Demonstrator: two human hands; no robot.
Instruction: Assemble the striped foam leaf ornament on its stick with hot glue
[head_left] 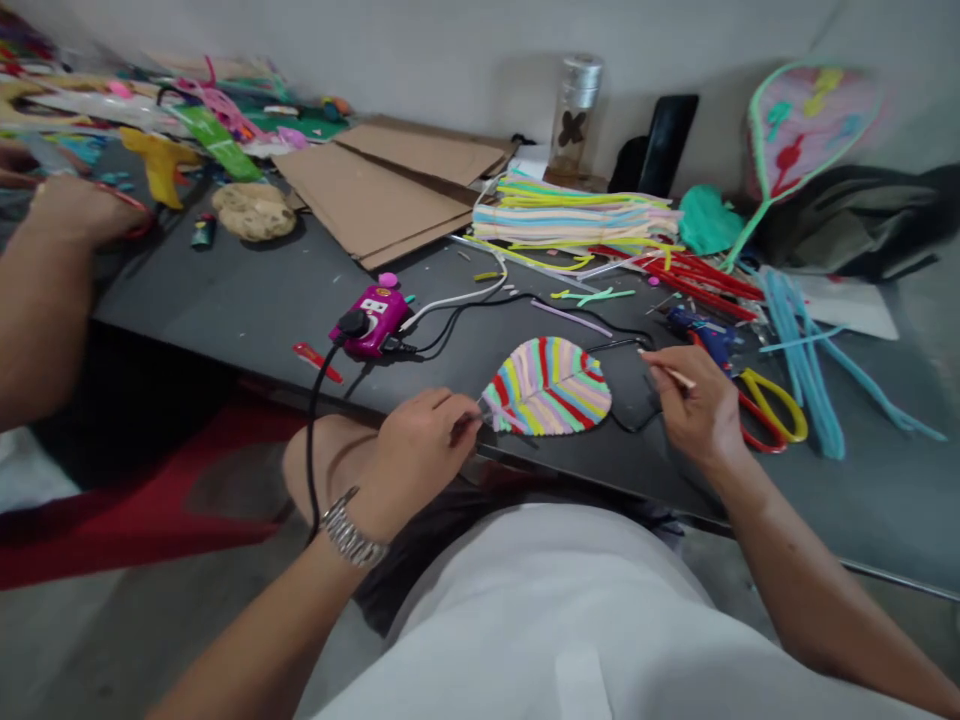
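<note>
- The striped leaf-shaped piece (551, 388) lies flat near the front edge of the tabletop (225, 290), between the two hands, its narrow end to the left and its broad, rounded end to the right.
- It is built of fuzzy slanting bands in red, yellow, lilac, pale pink and mint; they meet at a thin darker midline running lengthwise, giving a leaf-vein pattern. The outline looks fairly even, with the band ends showing along the near edge.
- The left hand (424, 440), with a metal watch (352, 533) at its wrist, has its fingers pinched on the piece's narrow tip.
- The right hand (697, 405) is off to the right, apart from the piece, fingers clamped on a short pale stick (681, 376).
- Just beyond the piece lie a lilac strip (570, 318) and a black cable; to the far left sits a purple power block (373, 318).
- Right of the right hand are scissors (766, 412) with red and yellow handles and light-blue strips (814, 400); a blue glue gun (701, 335) lies just beyond it.
- Farther back are a pastel strip bundle (574, 215), red strips (705, 285) and, to the left, cardboard sheets (390, 190).
- At the far left, another person's hand (90, 210) is near a yellow glue gun (159, 165).
</note>
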